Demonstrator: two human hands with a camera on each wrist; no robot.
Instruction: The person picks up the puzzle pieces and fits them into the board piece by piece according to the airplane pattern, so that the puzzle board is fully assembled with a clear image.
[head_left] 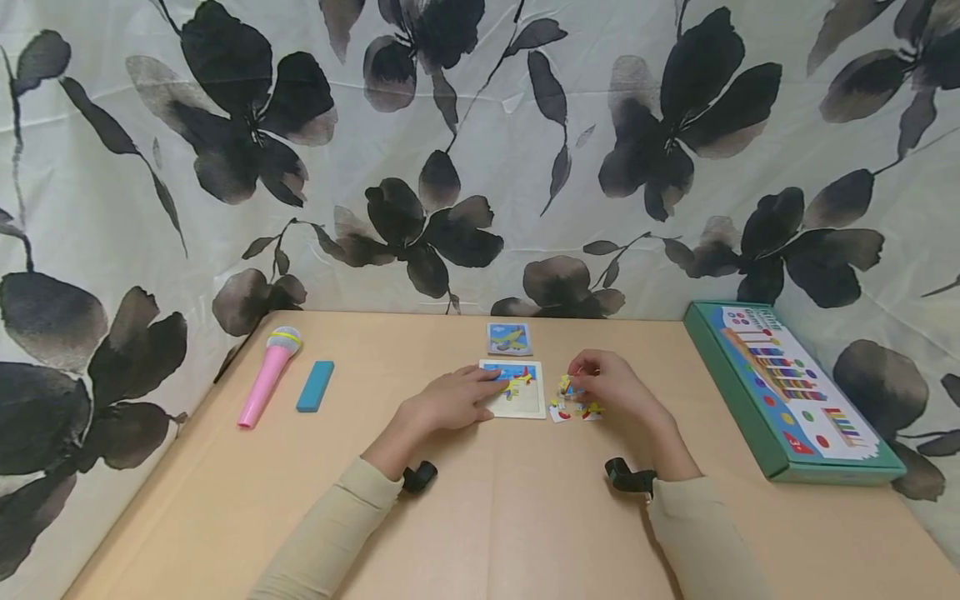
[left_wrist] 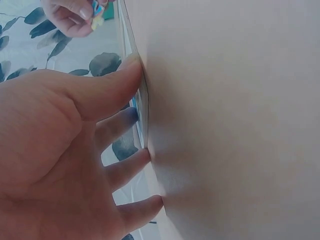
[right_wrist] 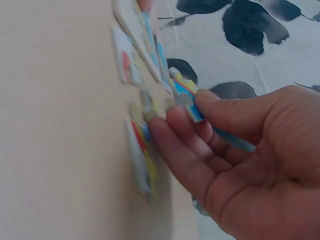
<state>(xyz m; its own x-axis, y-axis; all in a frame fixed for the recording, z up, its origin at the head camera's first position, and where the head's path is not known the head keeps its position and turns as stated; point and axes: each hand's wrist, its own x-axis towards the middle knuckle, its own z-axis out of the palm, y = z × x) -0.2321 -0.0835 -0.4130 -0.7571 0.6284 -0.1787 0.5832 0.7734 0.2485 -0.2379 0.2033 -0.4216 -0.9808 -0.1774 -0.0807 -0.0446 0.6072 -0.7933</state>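
Note:
A square puzzle board [head_left: 529, 406] with a pale border and a partly filled picture lies on the table. My left hand [head_left: 453, 400] rests on its left side, fingers spread over the board and table, thumb along the near edge. My right hand [head_left: 617, 385] pinches a small puzzle piece [right_wrist: 184, 93] between thumb and fingers, above a heap of loose puzzle pieces [head_left: 574, 410] right of the board. Blue, yellow and red show on the held piece. Behind the board lies a small picture card [head_left: 509, 339] with a yellow shape on blue.
To the left lie a pink toy microphone [head_left: 264, 385] and a blue block [head_left: 315, 387]. A large green box [head_left: 795, 392] with a printed lid lies at the right. A flower-patterned cloth [head_left: 540, 150] hangs behind the wooden table [head_left: 480, 517].

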